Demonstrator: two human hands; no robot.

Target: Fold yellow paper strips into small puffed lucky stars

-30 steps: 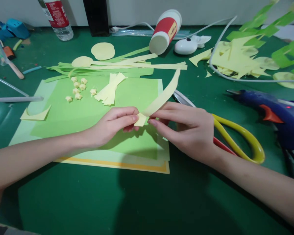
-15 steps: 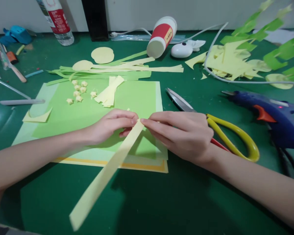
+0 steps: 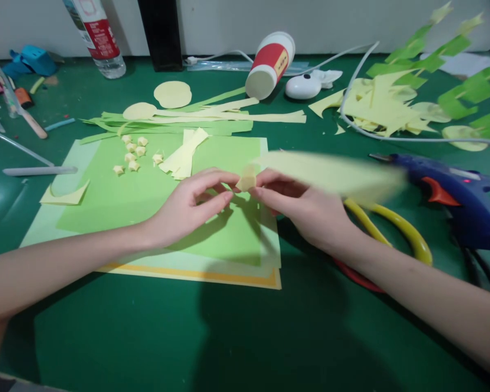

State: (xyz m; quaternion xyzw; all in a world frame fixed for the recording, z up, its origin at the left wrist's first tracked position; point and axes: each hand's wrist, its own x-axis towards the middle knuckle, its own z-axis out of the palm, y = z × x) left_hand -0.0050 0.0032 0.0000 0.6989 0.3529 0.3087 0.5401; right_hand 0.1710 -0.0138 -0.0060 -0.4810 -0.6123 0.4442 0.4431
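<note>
Both hands meet over a stack of green paper sheets (image 3: 147,190) on the green table. My left hand (image 3: 196,204) pinches a small folded knot at one end of a pale yellow paper strip (image 3: 330,171). My right hand (image 3: 306,209) also pinches the strip beside that knot. The strip's free length sweeps out to the right, blurred by motion. Several tiny folded yellow paper stars (image 3: 133,152) lie on the far left part of the sheets, next to a pile of short yellow strips (image 3: 183,155).
Yellow-handled scissors (image 3: 396,234) lie under my right wrist. A blue glue gun (image 3: 449,190) rests at the right. Long green and yellow strips (image 3: 196,117), a tipped paper cup (image 3: 269,65), a water bottle (image 3: 96,35) and yellow scraps (image 3: 384,106) sit farther back.
The strip's free end swung from the far right, down toward me, then back out to the right. Both hands stayed pinched at the knot and shifted slightly away from me.
</note>
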